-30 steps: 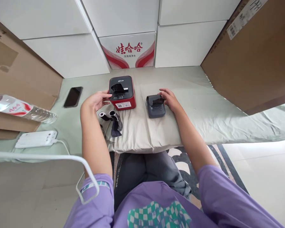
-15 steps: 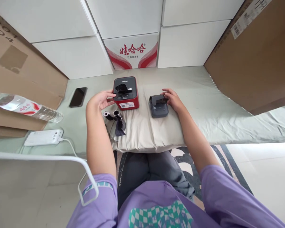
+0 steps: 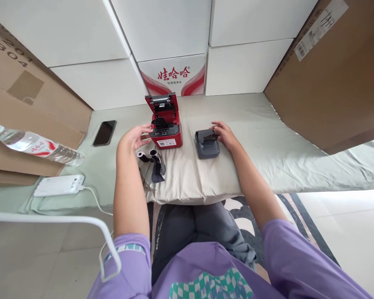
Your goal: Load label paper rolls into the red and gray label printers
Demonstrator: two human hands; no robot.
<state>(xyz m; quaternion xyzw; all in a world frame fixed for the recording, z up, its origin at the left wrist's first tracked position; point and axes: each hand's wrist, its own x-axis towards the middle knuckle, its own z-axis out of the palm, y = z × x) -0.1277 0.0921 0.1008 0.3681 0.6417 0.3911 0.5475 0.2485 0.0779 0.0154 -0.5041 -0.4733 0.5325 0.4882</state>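
In front of me stands a red and black label printer (image 3: 168, 138), its lid (image 3: 162, 101) tilted up at the back. A black strip curls above its front panel. My left hand (image 3: 136, 138) is at its left side, fingers apart and fingertips against the casing. A smaller dark grey printer (image 3: 208, 148) lies to the right, with a dark strip across its top. Beside its right rear corner is my right hand (image 3: 223, 135), fingers loosely spread; whether they touch the casing is hard to tell. Near my left wrist are two small rolls of black ribbon (image 3: 154, 155), one with a loose tail.
A phone (image 3: 104, 133), a white power bank (image 3: 60, 185) with cable and a water bottle (image 3: 37, 143) are on the left. White boxes (image 3: 174, 74) line the back. Brown cartons (image 3: 336, 74) flank both sides. A white bent bar (image 3: 65, 218) crosses the lower left.
The red printer's lid has swung up, showing its inside. Both hands stay near the same spots beside the two printers. The view has shifted slightly.
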